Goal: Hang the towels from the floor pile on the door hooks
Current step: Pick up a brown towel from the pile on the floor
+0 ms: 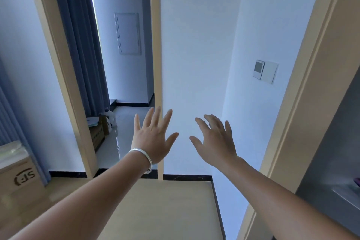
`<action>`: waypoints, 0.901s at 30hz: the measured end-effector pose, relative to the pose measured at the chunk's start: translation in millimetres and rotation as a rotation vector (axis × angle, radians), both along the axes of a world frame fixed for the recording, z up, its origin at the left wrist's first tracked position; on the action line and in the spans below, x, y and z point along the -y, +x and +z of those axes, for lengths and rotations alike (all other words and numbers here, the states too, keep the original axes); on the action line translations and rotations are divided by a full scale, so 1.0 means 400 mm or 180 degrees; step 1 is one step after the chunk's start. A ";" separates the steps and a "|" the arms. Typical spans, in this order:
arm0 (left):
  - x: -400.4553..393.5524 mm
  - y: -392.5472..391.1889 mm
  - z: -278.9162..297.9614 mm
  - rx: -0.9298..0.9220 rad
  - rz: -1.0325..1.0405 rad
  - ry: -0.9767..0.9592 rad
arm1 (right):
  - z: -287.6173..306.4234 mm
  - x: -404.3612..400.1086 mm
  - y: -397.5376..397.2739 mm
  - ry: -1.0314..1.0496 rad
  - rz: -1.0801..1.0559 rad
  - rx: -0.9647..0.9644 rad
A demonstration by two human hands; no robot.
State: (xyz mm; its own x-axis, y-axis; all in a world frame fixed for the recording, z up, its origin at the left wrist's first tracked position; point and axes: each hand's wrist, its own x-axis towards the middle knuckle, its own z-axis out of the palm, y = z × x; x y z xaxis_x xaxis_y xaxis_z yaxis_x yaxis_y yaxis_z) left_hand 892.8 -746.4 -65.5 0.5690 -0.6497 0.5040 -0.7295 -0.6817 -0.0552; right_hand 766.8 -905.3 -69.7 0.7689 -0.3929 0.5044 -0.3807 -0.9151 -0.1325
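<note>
Left hand (153, 138) raised, fingers (155, 117) straight and spread, released, holding nothing; silver bracelet (141, 155) on the wrist. Right hand (216, 142) beside it, apart, fingers (214, 121) loosely bent, released too. Both held before a white wall (194, 45) next to an open doorway (124, 64). Cardboard box (21, 179) at lower left. Towels, floor pile and door hooks nowhere in view.

To my left, a brown cardboard box (19, 179) printed with a dark logo — beside it a grey-blue pleated curtain (78, 35). On the white wall (194, 45) to my right, a square white switch panel (266, 71).
</note>
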 end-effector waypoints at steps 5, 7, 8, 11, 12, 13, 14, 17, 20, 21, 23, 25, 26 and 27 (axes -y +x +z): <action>0.169 0.143 0.012 -0.0006 0.0075 -0.0013 | 0.025 0.183 0.139 -0.0079 0.0038 0.0034; 0.214 0.192 0.007 -0.0030 0.0080 0.0000 | 0.022 0.236 0.188 -0.0079 0.0033 -0.0005; 0.233 0.217 0.002 -0.0037 0.0090 0.0013 | 0.018 0.259 0.214 -0.0061 0.0030 -0.0032; 0.275 0.303 -0.013 -0.0048 0.0133 0.0016 | 0.006 0.308 0.305 -0.0021 0.0073 -0.0123; 0.286 0.338 -0.019 -0.0066 0.0147 0.0007 | 0.001 0.322 0.341 -0.0023 0.0103 -0.0153; 0.297 0.373 -0.025 -0.0093 0.0164 -0.0014 | -0.004 0.334 0.377 -0.0029 0.0130 -0.0185; 0.306 0.413 -0.034 -0.0122 0.0182 -0.0039 | -0.011 0.344 0.418 -0.0037 0.0161 -0.0214; 0.323 0.541 -0.061 -0.0151 0.0271 -0.0073 | -0.028 0.366 0.551 -0.0081 0.0266 -0.0276; 0.326 0.703 -0.091 -0.0202 0.0400 -0.0155 | -0.045 0.375 0.724 -0.0156 0.0396 -0.0339; 0.325 0.752 -0.098 -0.0220 0.0438 -0.0175 | -0.048 0.375 0.776 -0.0199 0.0440 -0.0366; 0.316 0.872 -0.112 -0.0282 0.0556 -0.0222 | -0.054 0.371 0.908 -0.0266 0.0539 -0.0424; 0.296 0.994 -0.114 -0.0308 0.0676 -0.0276 | -0.055 0.358 1.045 -0.0284 0.0644 -0.0443; 0.285 1.045 -0.114 -0.0323 0.0729 -0.0293 | -0.055 0.349 1.103 -0.0294 0.0718 -0.0460; 0.268 1.105 -0.114 -0.0337 0.0791 -0.0299 | -0.054 0.335 1.173 -0.0295 0.0809 -0.0487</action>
State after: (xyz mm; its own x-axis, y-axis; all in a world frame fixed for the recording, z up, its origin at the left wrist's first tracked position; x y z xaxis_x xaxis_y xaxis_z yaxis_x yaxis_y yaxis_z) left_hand 1334.7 -853.4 -111.2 0.7576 -0.4371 0.4848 -0.5378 -0.8388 0.0842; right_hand 1236.1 -1039.4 -91.2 0.9064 -0.1361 0.3999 -0.1473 -0.9891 -0.0029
